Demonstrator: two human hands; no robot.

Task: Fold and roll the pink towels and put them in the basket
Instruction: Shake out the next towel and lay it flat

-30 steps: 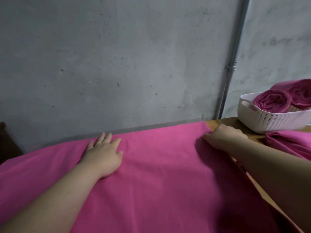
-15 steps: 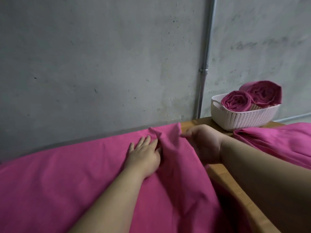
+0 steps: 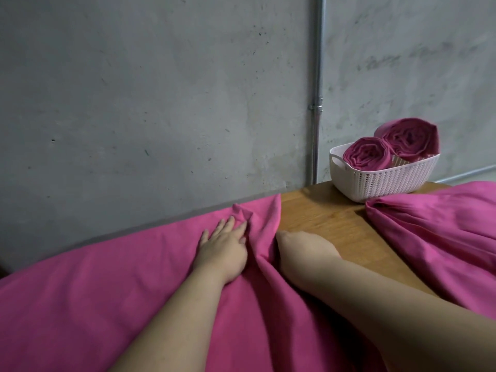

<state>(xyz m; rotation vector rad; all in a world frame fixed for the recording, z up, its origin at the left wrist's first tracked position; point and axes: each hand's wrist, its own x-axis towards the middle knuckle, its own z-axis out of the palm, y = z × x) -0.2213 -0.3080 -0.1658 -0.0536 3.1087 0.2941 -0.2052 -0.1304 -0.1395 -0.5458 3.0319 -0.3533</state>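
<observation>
- A broad pink cloth towel (image 3: pixel 107 291) lies spread over the near and left part of a brown wooden table (image 3: pixel 322 218). Its far edge runs along the foot of a grey concrete wall (image 3: pixel 161 103).
- The left hand (image 3: pixel 224 247) lies palm down on this towel near its far right corner. The fingers are straight and slightly spread, flat against the cloth.
- Just right of that hand's fingertips the cloth stands up in a raised fold that runs between the two hands.
- The right hand (image 3: pixel 303 247) sits at the towel's right edge, where cloth meets bare wood. Its fingers are hidden beneath it, so it cannot be told whether it pinches the edge.
- A white perforated plastic basket (image 3: pixel 383 181) stands at the table's far right, well apart from both hands.
- In the basket a front rolled towel (image 3: pixel 366 157) and a larger rear rolled towel (image 3: pixel 410 138) show their spiral ends, both rising above the rim.
- A second loose pink towel (image 3: pixel 442 237), gathered in pleats, lies on the table's right side just before the basket. Bare wood separates it from the right hand.
- A thin metal pipe (image 3: pixel 318 76) runs up the wall.
</observation>
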